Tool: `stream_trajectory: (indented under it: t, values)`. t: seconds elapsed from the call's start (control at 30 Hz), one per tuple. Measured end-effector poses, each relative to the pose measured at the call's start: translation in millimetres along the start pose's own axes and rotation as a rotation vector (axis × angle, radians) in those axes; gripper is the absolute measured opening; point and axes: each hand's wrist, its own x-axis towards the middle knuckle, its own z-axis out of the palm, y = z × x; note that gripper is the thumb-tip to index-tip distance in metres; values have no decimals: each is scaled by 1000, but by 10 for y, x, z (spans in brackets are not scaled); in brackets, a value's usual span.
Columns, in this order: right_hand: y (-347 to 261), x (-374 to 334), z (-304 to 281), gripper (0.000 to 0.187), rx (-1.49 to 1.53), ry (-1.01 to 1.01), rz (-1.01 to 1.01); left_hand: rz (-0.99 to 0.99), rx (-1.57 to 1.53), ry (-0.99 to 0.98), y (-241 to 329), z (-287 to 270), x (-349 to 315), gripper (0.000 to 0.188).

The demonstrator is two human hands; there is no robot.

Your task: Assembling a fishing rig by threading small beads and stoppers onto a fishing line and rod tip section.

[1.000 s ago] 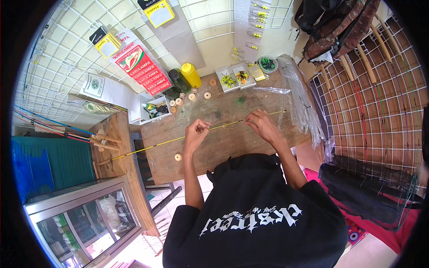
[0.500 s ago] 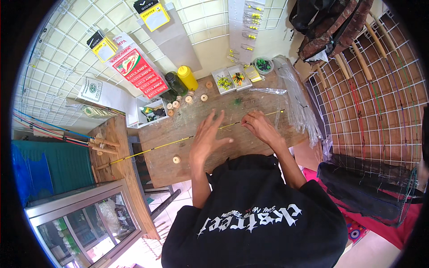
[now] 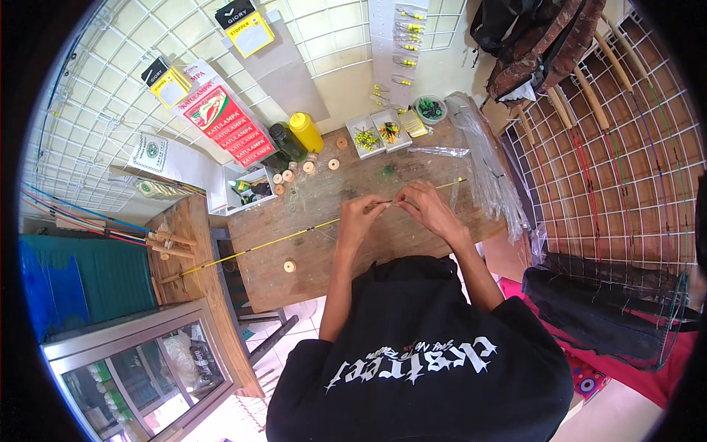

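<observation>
A thin yellow fishing rod [image 3: 287,236] with dark bands runs slantwise across the wooden table, its wooden handle [image 3: 169,279] at the far left. My left hand [image 3: 359,218] is closed around the rod near its middle, thumb and fingertips pinched together. Close beside it, my right hand [image 3: 426,206] pinches the rod with its fingertips. A short dark stretch shows between the two hands. Whether a fine thread is also between my fingers is too small to tell. Beyond my right hand, the rod ends in a small yellow tip [image 3: 461,180].
Wooden rings [image 3: 289,266] lie on the table [image 3: 287,283]. Behind stand a yellow bottle [image 3: 305,132], a dark bottle [image 3: 287,144], white boxes of small floats [image 3: 366,140] and a tub [image 3: 430,109]. Clear plastic sleeves [image 3: 482,162] cover the right edge. Rods hang on the right rack.
My left hand, spread open before, has moved right and closed on the rod beside my right hand. The right hand stays in nearly the same place.
</observation>
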Motion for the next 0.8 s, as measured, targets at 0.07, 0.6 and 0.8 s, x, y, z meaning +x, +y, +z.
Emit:
stream_trajectory:
  t: [0.07, 0.6, 0.8]
  values:
    - [-2, 9, -2, 12, 22, -19, 4, 49, 61, 16, -6, -48, -15, 20]
    - [-71, 57, -125, 14, 174, -32, 83, 398, 293, 33, -27, 12, 1, 13]
    - [-57, 53, -138, 16, 167, -86, 156, 344, 252, 10, -72, -25, -13, 13]
